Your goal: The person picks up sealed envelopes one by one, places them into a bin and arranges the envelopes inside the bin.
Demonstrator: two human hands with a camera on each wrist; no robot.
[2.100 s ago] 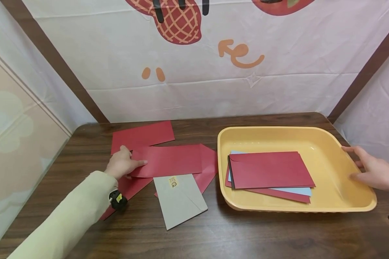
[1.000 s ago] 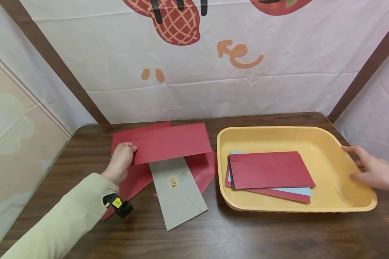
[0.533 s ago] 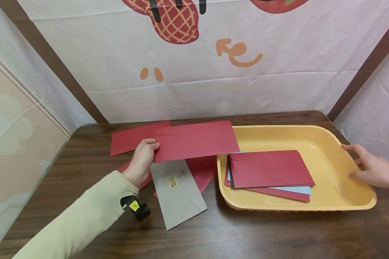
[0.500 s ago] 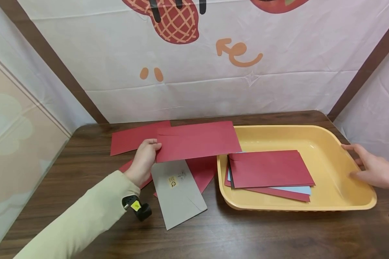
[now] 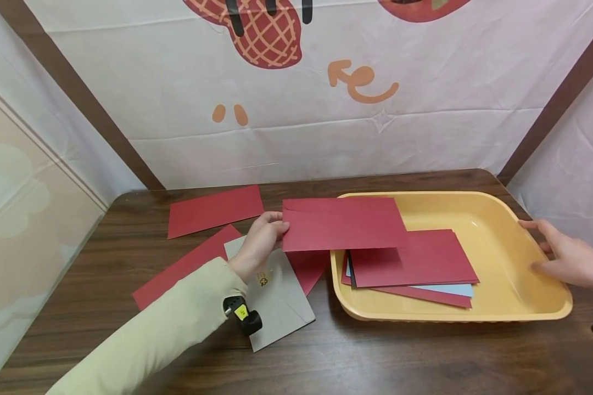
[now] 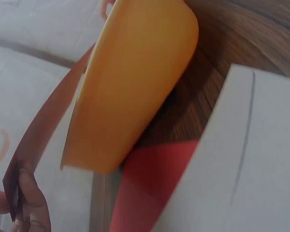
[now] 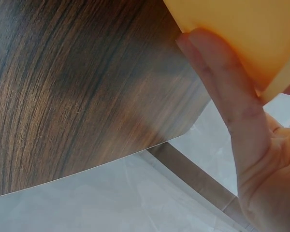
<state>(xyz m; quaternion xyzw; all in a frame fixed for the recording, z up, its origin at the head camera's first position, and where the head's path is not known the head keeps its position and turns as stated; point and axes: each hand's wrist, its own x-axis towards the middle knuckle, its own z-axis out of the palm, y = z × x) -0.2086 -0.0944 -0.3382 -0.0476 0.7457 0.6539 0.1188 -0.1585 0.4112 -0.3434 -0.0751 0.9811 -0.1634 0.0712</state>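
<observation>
My left hand (image 5: pixel 262 241) pinches the left end of a red envelope (image 5: pixel 343 225), thumb on top. That envelope is raised, its right part over the left side of a yellow plastic tray (image 5: pixel 519 307). In the left wrist view the held envelope (image 6: pixel 48 116) bends slightly past the tray's wall (image 6: pixel 130 82). Inside the tray lies a stack of envelopes, a red one (image 5: pixel 425 263) on top and a light blue one (image 5: pixel 449 291) showing below. My right hand (image 5: pixel 573 258) holds the tray's right rim, fingers along the outer wall and thumb inside, as the right wrist view shows.
Left of the tray on the dark wooden table (image 5: pixel 375 356) lie a grey envelope (image 5: pixel 281 307) and red envelopes, one at the back (image 5: pixel 214 211), one slanting (image 5: pixel 188 269), one partly under the grey (image 5: pixel 308 266). A printed cloth (image 5: pixel 296 148) hangs behind the table.
My left hand has lifted the red envelope off the pile and carried it right, over the tray's left side. The grey envelope beneath is uncovered. My right hand and the tray have stayed put.
</observation>
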